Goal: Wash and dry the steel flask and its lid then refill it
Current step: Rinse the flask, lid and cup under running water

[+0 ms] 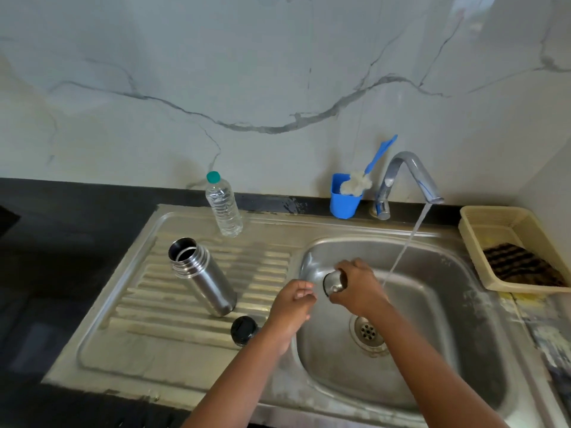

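Flasks: one steel flask [202, 276], uncapped, upright on the ribbed drainboard [129, 344], left of the basin.
Lids: two parts seen; one steel lid cup [333, 283] held over the sink basin [432, 350], one black stopper [244, 330] on the drainboard just in front of the flask.
Right hand [358, 287]: fingers curled round the lid cup, its open side facing left.
Left hand [292, 302]: fingers loosely curled, holding nothing, just left of the lid cup, apart from it.
Flask relative to grip: well left of both hands, untouched.
Tap [408, 177]: one, running; stream falls into the basin right of the hands.
Water bottles: one plastic bottle [224, 208], capped.
Other: one blue cup [344, 196] holding one brush [367, 174]; one beige basket [482, 239] at right.
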The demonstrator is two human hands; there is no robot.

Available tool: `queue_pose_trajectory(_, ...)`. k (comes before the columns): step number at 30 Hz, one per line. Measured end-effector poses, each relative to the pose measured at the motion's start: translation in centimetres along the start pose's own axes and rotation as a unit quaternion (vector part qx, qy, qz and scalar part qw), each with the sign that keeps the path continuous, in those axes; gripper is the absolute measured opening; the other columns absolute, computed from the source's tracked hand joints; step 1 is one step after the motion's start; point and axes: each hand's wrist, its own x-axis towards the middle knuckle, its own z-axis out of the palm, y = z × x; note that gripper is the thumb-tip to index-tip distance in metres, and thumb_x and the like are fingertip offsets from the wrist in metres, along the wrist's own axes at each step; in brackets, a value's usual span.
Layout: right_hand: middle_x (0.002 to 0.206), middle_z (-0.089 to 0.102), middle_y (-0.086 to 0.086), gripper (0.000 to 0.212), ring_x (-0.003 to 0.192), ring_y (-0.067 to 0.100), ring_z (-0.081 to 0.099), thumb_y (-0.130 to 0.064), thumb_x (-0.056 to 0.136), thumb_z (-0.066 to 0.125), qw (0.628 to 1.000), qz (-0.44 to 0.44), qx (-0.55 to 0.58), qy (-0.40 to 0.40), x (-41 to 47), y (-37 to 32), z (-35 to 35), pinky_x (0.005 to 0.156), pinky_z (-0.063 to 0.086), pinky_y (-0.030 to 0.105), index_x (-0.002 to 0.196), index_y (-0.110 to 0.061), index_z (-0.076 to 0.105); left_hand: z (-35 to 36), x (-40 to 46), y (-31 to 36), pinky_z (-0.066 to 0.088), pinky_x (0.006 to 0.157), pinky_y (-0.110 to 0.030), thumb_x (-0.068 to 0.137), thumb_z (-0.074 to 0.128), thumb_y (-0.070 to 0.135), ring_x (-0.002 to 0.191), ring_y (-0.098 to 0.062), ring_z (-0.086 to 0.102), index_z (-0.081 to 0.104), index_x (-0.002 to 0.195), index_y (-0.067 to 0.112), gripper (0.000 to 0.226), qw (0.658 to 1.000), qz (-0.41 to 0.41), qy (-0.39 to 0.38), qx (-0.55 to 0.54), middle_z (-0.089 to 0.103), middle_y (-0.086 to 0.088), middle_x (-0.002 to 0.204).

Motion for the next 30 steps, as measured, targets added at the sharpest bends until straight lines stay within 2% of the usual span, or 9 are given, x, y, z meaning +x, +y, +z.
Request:
queue_pose_trajectory(4, 0.12, 0.054, 0.001, 0.063, 0.112, 0.023, 0.047, -0.027, 0.075, 0.078, 0.995, -0.096, 0.009, -0.008, 0.9, -4.9, 1.4, 0.088, 0.045, 0.031, 0.131, -0.022, 0.05, -3.9, -0.9, 0.4, 0.046, 0.08, -0.017, 0.094, 0.06, 0.007, 0.096, -0.006, 0.064, 0.066, 0.097, 0.028, 0.022, 0.997, 0.045, 0.062, 0.009, 0.07, 0.002, 0.104)
queue_pose_trajectory(7, 0.125, 0.055, 0.002, 0.066, 0.114, 0.023, 0.046, -0.024, 0.075, 0.079, 0.987, -0.158, 0.007, -0.03, 1.5, -7.9, 3.3, 0.09, 0.042, 0.03, 0.133, -0.021, 0.049, -6.3, -1.7, 0.2, 0.042, 0.068, -0.002, 0.095, 0.058, 0.002, 0.089, 0.004, 0.06, 0.065, 0.093, 0.029, 0.028, 0.994, 0.059, 0.086, 0.035, 0.068, 0.013, 0.094)
queue_pose_trajectory(10, 0.131, 0.049, 0.002, 0.064, 0.118, 0.024, 0.045, -0.023, 0.078, 0.075, 0.98, -0.197, -0.003, -0.039, 2.2, -9.5, 5.4, 0.094, 0.043, 0.03, 0.136, -0.021, 0.048, -7.9, -2.1, -0.9, 0.042, 0.065, -0.002, 0.096, 0.056, 0.002, 0.094, -0.001, 0.06, 0.064, 0.1, 0.03, 0.03, 0.992, 0.049, 0.103, 0.063, 0.066, 0.009, 0.103)
queue_pose_trajectory(13, 0.133, 0.044, 0.001, 0.062, 0.119, 0.022, 0.045, -0.02, 0.08, 0.073, 0.976, -0.213, -0.011, -0.048, 2.4, -10.0, 7.2, 0.093, 0.046, 0.031, 0.137, -0.023, 0.047, -8.8, -2.5, -1.8, 0.042, 0.067, -0.004, 0.097, 0.054, 0.003, 0.093, 0.003, 0.057, 0.065, 0.116, 0.024, 0.03, 0.989, 0.038, 0.122, 0.068, 0.063, 0.006, 0.111)
queue_pose_trajectory(15, 0.133, 0.044, 0.001, 0.061, 0.119, 0.023, 0.045, -0.018, 0.082, 0.071, 0.974, -0.222, -0.012, -0.048, 2.3, -10.1, 8.2, 0.092, 0.046, 0.029, 0.137, -0.023, 0.047, -9.4, -2.8, -2.1, 0.04, 0.072, -0.005, 0.098, 0.053, 0.004, 0.095, 0.005, 0.055, 0.064, 0.12, 0.022, 0.031, 0.988, 0.042, 0.13, 0.068, 0.062, 0.008, 0.112)
queue_pose_trajectory(18, 0.131, 0.045, 0.001, 0.062, 0.12, 0.023, 0.045, -0.02, 0.081, 0.072, 0.973, -0.228, 0.003, -0.046, 2.2, -10.1, 9.0, 0.093, 0.045, 0.029, 0.137, -0.023, 0.047, -9.7, -3.0, -2.1, 0.041, 0.076, -0.007, 0.097, 0.052, 0.003, 0.096, 0.002, 0.057, 0.065, 0.116, 0.024, 0.031, 0.985, 0.055, 0.147, 0.065, 0.063, 0.005, 0.115)
queue_pose_trajectory(22, 0.132, 0.045, 0.002, 0.067, 0.122, 0.023, 0.044, -0.021, 0.078, 0.079, 0.972, -0.229, 0.015, -0.053, 2.2, -9.8, 9.5, 0.095, 0.045, 0.029, 0.137, -0.022, 0.049, -9.4, -3.0, -1.7, 0.043, 0.068, -0.003, 0.096, 0.053, 0.001, 0.093, 0.004, 0.058, 0.067, 0.113, 0.022, 0.031, 0.982, 0.081, 0.158, 0.067, 0.065, 0.008, 0.112)
queue_pose_trajectory(26, 0.133, 0.046, 0.002, 0.072, 0.121, 0.021, 0.047, -0.021, 0.075, 0.082, 0.971, -0.23, 0.04, -0.047, 2.0, -9.1, 8.7, 0.097, 0.043, 0.028, 0.138, -0.021, 0.049, -8.2, -2.7, -1.1, 0.045, 0.073, -0.004, 0.094, 0.056, -0.001, 0.093, 0.004, 0.063, 0.067, 0.108, 0.025, 0.031, 0.976, 0.135, 0.158, 0.065, 0.068, 0.007, 0.111)
queue_pose_trajectory(30, 0.126, 0.052, -0.001, 0.054, 0.114, 0.015, 0.053, -0.018, 0.08, 0.079, 0.974, -0.203, 0.101, 0.022, 1.5, -6.8, 6.7, 0.094, 0.048, 0.029, 0.129, -0.02, 0.058, -6.3, -2.0, -0.4, 0.047, 0.08, -0.009, 0.095, 0.058, 0.001, 0.096, 0.005, 0.063, 0.067, 0.103, 0.032, 0.033, 0.972, 0.182, 0.131, 0.064, 0.07, 0.012, 0.107)
